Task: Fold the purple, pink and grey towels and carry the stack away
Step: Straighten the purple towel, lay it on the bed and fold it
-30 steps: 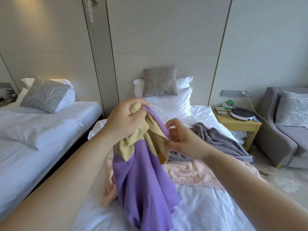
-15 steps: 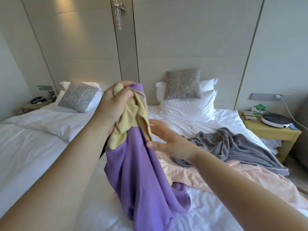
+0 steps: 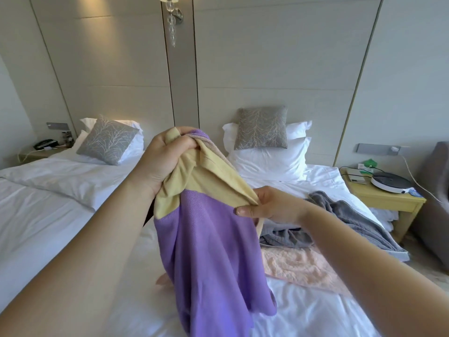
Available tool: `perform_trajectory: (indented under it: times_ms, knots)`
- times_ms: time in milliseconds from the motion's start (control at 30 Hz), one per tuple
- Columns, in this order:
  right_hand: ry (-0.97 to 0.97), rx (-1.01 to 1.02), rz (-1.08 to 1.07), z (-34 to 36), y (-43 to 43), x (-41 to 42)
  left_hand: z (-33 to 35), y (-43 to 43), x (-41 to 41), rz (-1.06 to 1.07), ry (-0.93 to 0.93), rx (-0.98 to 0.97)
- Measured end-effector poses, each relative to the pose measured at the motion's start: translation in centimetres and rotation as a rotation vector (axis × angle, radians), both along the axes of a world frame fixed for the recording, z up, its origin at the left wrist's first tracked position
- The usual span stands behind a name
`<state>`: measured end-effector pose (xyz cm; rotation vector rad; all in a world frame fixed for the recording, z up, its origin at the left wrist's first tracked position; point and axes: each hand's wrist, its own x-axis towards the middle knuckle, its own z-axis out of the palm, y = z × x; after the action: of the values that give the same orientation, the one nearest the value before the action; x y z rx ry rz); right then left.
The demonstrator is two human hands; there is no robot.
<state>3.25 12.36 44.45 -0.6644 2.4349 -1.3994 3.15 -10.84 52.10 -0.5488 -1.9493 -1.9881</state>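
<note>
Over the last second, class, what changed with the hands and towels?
The right hand slid along the yellow border of the purple towel, away from the left hand, and pinches it. The left hand still grips the top corner. Grey towel and pink towel stay on the bed.

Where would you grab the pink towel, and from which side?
Probably its near edge, pinched from the viewer's side: the pink towel lies flat on the bed, its far end running under the grey towel, while that near edge is free. Left hand and right hand grip the purple towel.
</note>
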Motion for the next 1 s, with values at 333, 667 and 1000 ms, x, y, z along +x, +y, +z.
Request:
perform_trajectory:
  times_ms: [333, 667, 1000]
  knots:
    - [0.614, -0.241, -0.358, 10.6, 5.5, 4.8, 2.7, 1.1, -3.8, 0.255, 0.034, 0.215]
    - [0.289, 0.169, -0.569, -0.3, 8.1, 4.0, -7.9, 3.2, -6.0, 0.218, -0.313, -0.418]
    - [0.169, -0.037, -0.425, -0.4, 6.5, 2.8, -9.0, 11.6, -3.0, -0.377, -0.046, -0.642]
